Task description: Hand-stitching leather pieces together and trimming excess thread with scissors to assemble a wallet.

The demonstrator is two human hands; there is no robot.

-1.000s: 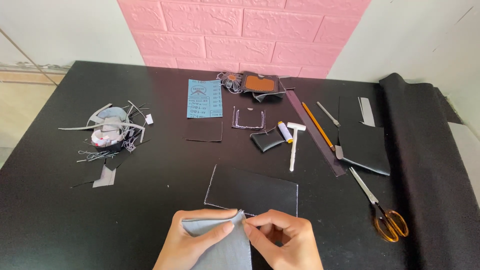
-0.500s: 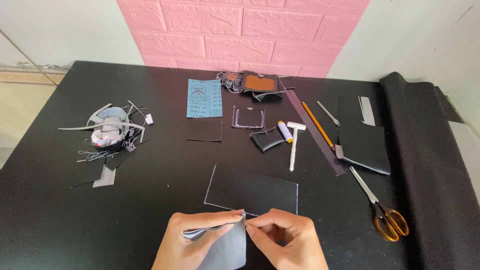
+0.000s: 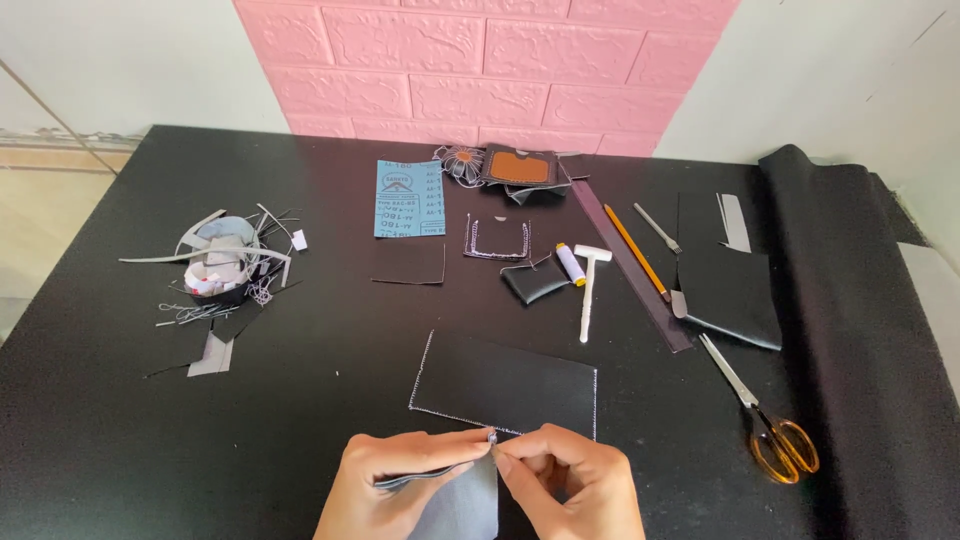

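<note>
My left hand (image 3: 385, 487) pinches a small grey leather piece (image 3: 460, 505) by its upper edge at the bottom of the view. Fingertips of my right hand (image 3: 572, 483) press against the same piece's top corner and seem to hold something tiny, maybe a needle; I cannot tell. Just beyond both hands lies a black leather panel (image 3: 505, 385) with white stitching along its edges, flat on the black table (image 3: 330, 330).
Orange-handled scissors (image 3: 765, 425) lie at the right, near a black fabric roll (image 3: 860, 330). Farther back are a white tool (image 3: 588, 290), thread spool (image 3: 570, 263), pencil (image 3: 635, 250), dark ruler (image 3: 630, 265), blue paper sheet (image 3: 410, 197), and leather pieces. A scrap pile (image 3: 222, 270) sits left.
The grey piece has folded and turned edge-on in my left hand. Both hands stay close together at the bottom edge.
</note>
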